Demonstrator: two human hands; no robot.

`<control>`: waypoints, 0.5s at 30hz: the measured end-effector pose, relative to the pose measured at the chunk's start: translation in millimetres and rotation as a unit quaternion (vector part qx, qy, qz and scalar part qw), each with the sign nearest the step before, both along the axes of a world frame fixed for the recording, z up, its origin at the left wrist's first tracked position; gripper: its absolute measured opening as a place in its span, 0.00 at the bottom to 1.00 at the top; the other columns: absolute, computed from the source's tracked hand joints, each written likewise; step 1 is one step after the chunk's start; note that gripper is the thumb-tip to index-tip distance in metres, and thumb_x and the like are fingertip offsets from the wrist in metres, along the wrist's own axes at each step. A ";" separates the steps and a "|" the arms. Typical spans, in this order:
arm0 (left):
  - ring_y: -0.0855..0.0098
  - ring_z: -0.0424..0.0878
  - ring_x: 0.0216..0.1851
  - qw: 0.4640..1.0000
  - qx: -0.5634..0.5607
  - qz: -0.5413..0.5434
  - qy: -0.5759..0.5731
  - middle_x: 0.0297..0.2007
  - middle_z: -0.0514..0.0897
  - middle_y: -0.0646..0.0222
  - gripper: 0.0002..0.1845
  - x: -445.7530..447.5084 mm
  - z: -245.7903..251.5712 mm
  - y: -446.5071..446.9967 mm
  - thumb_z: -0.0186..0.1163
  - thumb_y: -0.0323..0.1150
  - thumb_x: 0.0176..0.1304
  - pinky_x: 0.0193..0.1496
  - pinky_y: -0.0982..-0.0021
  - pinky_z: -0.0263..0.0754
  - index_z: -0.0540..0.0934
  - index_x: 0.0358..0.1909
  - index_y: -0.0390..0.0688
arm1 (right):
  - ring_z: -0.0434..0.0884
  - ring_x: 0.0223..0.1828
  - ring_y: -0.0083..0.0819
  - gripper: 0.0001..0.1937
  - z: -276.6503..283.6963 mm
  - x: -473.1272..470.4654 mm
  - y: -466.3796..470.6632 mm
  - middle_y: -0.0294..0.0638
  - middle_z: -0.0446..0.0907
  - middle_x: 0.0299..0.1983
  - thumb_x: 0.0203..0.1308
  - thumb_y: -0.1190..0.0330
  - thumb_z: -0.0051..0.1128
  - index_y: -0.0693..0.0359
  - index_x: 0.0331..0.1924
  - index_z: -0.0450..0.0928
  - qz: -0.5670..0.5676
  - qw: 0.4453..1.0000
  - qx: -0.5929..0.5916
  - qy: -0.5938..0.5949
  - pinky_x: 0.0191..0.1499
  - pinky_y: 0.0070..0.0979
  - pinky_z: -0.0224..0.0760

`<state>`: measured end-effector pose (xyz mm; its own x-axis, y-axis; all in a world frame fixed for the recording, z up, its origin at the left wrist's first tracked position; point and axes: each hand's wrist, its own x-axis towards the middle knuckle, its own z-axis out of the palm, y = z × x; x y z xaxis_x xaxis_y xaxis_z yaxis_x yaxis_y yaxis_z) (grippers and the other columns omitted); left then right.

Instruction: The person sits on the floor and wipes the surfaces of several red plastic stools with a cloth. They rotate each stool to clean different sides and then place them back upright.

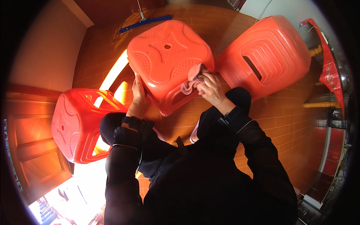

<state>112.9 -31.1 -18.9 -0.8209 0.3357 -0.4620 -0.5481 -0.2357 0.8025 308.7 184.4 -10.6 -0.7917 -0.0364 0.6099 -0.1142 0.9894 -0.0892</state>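
Observation:
Before my knees a red plastic stool (168, 60) stands upright, its textured seat with a small centre hole facing me. My left hand (138, 91) rests along the stool's left side; its fingertips are partly hidden against the edge. My right hand (210, 88) grips a crumpled pinkish cloth (194, 77) and presses it to the stool's near right rim, just above a side opening. Close to my right knee, a second red stool or stack of stools (267, 56) lies on its side. A third red stool (66, 126), also tipped over, lies by my left knee.
A blue floor squeegee (146, 24) lies beyond the middle stool on the brown tiled floor (270, 128). At left is a panelled wooden door (40, 137), with bright sunlight coming in below it. To the right, a red-covered table (332, 71) stands on turned wooden legs.

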 end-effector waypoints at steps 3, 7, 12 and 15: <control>0.64 0.77 0.51 1.000 0.001 -0.028 -0.002 0.54 0.76 0.59 0.34 -2.9 -6.8 0.7 0.49 0.56 0.69 0.53 0.65 0.75 0.67 0.62 0.36 | 0.77 0.51 0.42 0.12 -2.8 -2.0 20.3 0.43 0.79 0.44 0.40 0.73 0.64 0.58 0.34 0.78 -0.030 0.998 -0.039 0.043 0.53 0.38 0.70; 0.64 0.74 0.56 0.998 0.058 -0.028 0.023 0.58 0.73 0.58 0.33 -6.0 -24.1 2.5 0.47 0.54 0.71 0.57 0.65 0.72 0.64 0.64 0.37 | 0.78 0.44 0.50 0.07 -3.3 -12.2 20.1 0.50 0.78 0.41 0.48 0.78 0.62 0.63 0.33 0.78 -0.084 0.982 -0.137 0.097 0.47 0.38 0.73; 0.62 0.70 0.60 0.985 0.165 -0.042 0.016 0.61 0.70 0.58 0.32 -11.8 -40.2 6.2 0.46 0.52 0.72 0.62 0.62 0.68 0.61 0.66 0.37 | 0.78 0.42 0.50 0.09 0.3 -25.4 -17.1 0.50 0.77 0.39 0.43 0.79 0.59 0.64 0.32 0.78 -0.048 0.978 -0.167 0.116 0.45 0.39 0.74; 0.62 0.70 0.60 0.983 0.179 -0.032 0.019 0.61 0.70 0.58 0.31 -10.5 -41.4 9.1 0.47 0.52 0.72 0.62 0.61 0.67 0.61 0.65 0.37 | 0.78 0.42 0.49 0.11 -1.1 -29.9 -51.0 0.49 0.77 0.37 0.40 0.79 0.57 0.62 0.33 0.78 -0.001 0.984 -0.157 0.085 0.46 0.38 0.75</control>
